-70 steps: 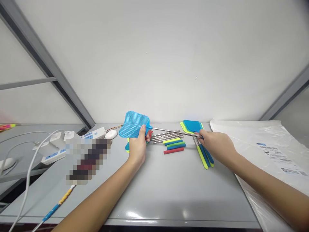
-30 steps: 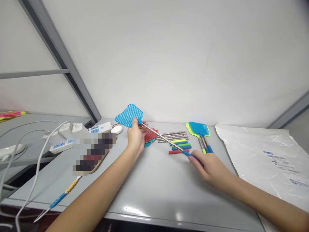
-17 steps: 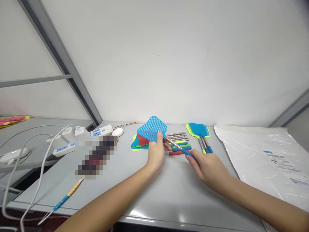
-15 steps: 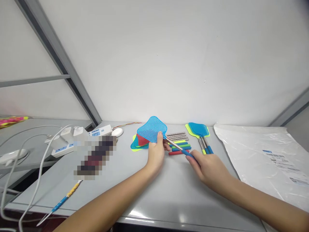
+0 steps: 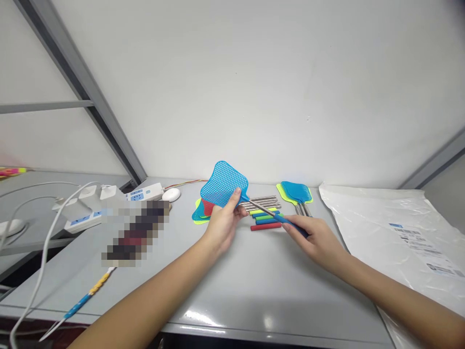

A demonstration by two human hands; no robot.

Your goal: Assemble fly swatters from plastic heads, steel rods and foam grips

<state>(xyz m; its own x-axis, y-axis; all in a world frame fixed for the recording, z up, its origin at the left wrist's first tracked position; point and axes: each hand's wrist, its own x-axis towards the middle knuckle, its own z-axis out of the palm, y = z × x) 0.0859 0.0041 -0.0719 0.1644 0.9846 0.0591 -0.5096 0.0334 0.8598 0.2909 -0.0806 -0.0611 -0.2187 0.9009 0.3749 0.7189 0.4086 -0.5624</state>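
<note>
Between my hands is a blue fly swatter (image 5: pixel 224 183) with a metal rod and a blue grip, tilted head-up to the left. My left hand (image 5: pixel 223 220) pinches its mesh head near the neck, thumb on top. Around the blue grip, my right hand (image 5: pixel 312 236) is closed. Beneath and behind lie loose swatter heads (image 5: pixel 200 211) in green, blue and red. Several metal rods (image 5: pixel 267 201) rest beside them, with coloured grip tubes (image 5: pixel 267 226) in front. Farther right are swatters with rods (image 5: pixel 297 191), blue and yellow-green heads stacked; my right hand partly hides their handles.
On the right, a white plastic mailing bag (image 5: pixel 374 228) covers the table's side. Power strips (image 5: pixel 145 192) with plugs and white cables stand at the left, near a blurred dark object (image 5: pixel 138 232) with a cord. A white wall closes off the back.
The view has shifted slightly. The swatter's head has risen and turned a little, and my right hand now sits farther along, covering more of the blue grip.
</note>
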